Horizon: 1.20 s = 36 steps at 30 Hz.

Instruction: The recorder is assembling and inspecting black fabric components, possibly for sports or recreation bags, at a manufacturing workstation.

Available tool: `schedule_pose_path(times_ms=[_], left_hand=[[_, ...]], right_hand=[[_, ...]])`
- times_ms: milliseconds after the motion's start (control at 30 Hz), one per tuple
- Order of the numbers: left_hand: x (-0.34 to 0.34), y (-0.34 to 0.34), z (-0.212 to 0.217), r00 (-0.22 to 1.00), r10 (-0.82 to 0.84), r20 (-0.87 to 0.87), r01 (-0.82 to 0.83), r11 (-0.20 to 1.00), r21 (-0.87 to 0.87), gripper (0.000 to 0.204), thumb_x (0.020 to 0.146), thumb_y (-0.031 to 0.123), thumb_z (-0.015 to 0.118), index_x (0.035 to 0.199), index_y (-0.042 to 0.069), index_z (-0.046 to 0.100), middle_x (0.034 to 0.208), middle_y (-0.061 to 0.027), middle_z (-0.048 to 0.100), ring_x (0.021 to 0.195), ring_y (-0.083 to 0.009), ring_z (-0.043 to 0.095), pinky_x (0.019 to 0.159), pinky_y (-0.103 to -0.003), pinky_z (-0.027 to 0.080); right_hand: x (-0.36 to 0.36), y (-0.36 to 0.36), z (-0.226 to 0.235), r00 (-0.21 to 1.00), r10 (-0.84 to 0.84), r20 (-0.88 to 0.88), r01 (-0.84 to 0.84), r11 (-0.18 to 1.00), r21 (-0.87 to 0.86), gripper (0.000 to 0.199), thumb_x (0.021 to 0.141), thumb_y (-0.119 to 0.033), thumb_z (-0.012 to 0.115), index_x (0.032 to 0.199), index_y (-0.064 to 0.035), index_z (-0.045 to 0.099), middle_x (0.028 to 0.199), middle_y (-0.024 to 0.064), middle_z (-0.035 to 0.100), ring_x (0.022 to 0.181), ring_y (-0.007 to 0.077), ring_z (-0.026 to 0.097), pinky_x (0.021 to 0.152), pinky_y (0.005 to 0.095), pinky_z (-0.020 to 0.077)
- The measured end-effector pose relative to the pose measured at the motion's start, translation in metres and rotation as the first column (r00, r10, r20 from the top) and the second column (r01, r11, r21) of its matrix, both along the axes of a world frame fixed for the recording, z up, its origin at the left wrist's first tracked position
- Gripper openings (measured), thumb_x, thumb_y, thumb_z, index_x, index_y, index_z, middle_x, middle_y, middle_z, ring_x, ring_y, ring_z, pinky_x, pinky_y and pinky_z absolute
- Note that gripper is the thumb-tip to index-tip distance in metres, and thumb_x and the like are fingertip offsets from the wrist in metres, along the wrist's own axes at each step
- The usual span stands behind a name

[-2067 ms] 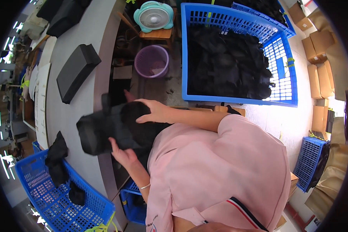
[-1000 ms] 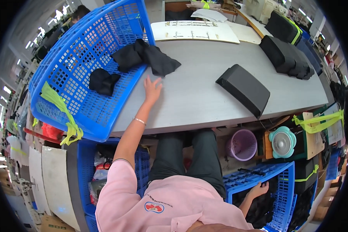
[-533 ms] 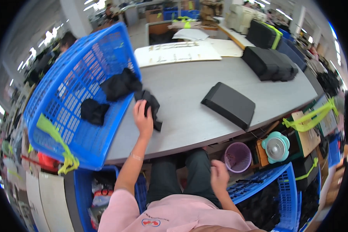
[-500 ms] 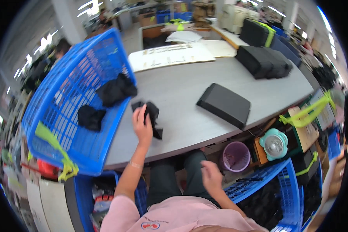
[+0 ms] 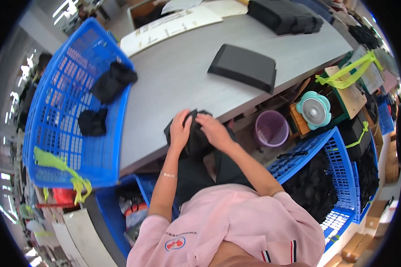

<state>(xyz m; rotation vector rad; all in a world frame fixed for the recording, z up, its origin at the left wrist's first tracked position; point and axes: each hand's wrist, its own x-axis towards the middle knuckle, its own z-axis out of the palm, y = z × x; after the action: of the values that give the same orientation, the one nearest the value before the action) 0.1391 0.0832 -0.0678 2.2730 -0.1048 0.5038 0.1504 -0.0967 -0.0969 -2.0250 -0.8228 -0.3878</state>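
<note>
A black fabric piece (image 5: pixel 196 140) is held between my two hands at the near edge of the table, above my lap. My left hand (image 5: pixel 181 130) grips its left side, and my right hand (image 5: pixel 213 130) has its fingers closed on the upper right part. The folds hide the piece's full shape and some of my fingertips. Farther off on the grey table (image 5: pixel 169 84) lies a flat black panel with raised sides (image 5: pixel 245 66). To the left, a tilted blue plastic basket (image 5: pixel 60 84) holds two black fabric bundles (image 5: pixel 113 82).
Stacked black padded pieces (image 5: pixel 283 18) sit at the table's far right, a white board (image 5: pixel 169 29) along its back. Below right are a purple bin (image 5: pixel 272 128), a teal fan (image 5: pixel 315 109) and a blue crate (image 5: pixel 343 178) of black material. Another blue crate (image 5: pixel 111 213) stands below left.
My left hand has brought the black fabric from beside the basket to the table's near edge. My right hand has risen from near my lap and joined it. The view has shifted too.
</note>
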Motion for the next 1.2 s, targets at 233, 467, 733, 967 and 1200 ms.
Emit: schedule_pose_path(times_ms=[233,467,733,967,1200], left_hand=[[-0.053,-0.031,0.031,0.972,0.147,0.185,-0.159,0.986,0.050,0.037,0.080,0.015,0.077,0.115,0.006,0.067,0.112,-0.0107,0.065,0.103,-0.0308,0.057,0.093,-0.041,0.045],[-0.062,-0.026,-0.007,0.995,0.070,-0.068,-0.071,0.997,-0.015,0.053,0.083,0.016,0.074,0.131,0.005,0.056,0.105,-0.0107,0.063,0.099,-0.0291,0.059,0.087,-0.039,0.048],[-0.064,-0.043,0.026,0.976,-0.101,-0.195,0.066,0.981,-0.180,0.057,0.089,0.032,0.071,0.136,0.006,0.053,0.105,-0.0163,0.064,0.095,-0.0289,0.061,0.084,-0.038,0.049],[-0.083,-0.063,0.094,0.993,-0.051,0.103,0.056,0.997,-0.045,0.023,0.094,0.007,0.060,0.114,0.011,0.071,0.091,-0.0088,0.064,0.083,-0.0261,0.059,0.075,-0.036,0.048],[-0.098,-0.090,0.107,0.857,-0.512,0.065,0.491,0.848,0.199,0.027,0.085,0.005,0.062,0.109,0.011,0.071,0.092,-0.0044,0.070,0.073,-0.0226,0.060,0.066,-0.033,0.052]], right_hand=[[0.005,0.003,0.017,0.997,-0.031,-0.073,0.037,0.996,0.078,0.027,0.085,0.000,0.065,0.112,-0.0025,0.066,0.121,0.0131,0.065,0.112,0.0338,0.062,0.094,0.0401,0.0501],[-0.041,-0.004,0.003,0.898,-0.141,-0.416,0.291,0.901,0.322,0.022,0.095,-0.007,0.062,0.117,-0.0015,0.063,0.092,0.0104,0.065,0.078,0.0144,0.062,0.073,0.0273,0.0500],[-0.073,-0.006,0.026,0.960,-0.026,-0.280,0.104,0.957,0.269,0.009,0.087,0.005,0.057,0.095,0.0028,0.061,0.087,0.0121,0.064,0.079,0.0252,0.064,0.071,0.0316,0.0505],[-0.094,-0.022,0.063,0.922,0.198,-0.333,0.035,0.813,0.581,0.017,0.091,0.004,0.049,0.101,0.0025,0.062,0.107,0.0178,0.057,0.092,0.0307,0.064,0.076,0.0365,0.0520],[-0.111,-0.030,0.012,0.985,-0.032,-0.167,0.019,0.997,-0.081,0.014,0.092,-0.007,0.055,0.100,0.0004,0.063,0.089,0.0215,0.065,0.080,0.0341,0.065,0.073,0.0385,0.0540]])
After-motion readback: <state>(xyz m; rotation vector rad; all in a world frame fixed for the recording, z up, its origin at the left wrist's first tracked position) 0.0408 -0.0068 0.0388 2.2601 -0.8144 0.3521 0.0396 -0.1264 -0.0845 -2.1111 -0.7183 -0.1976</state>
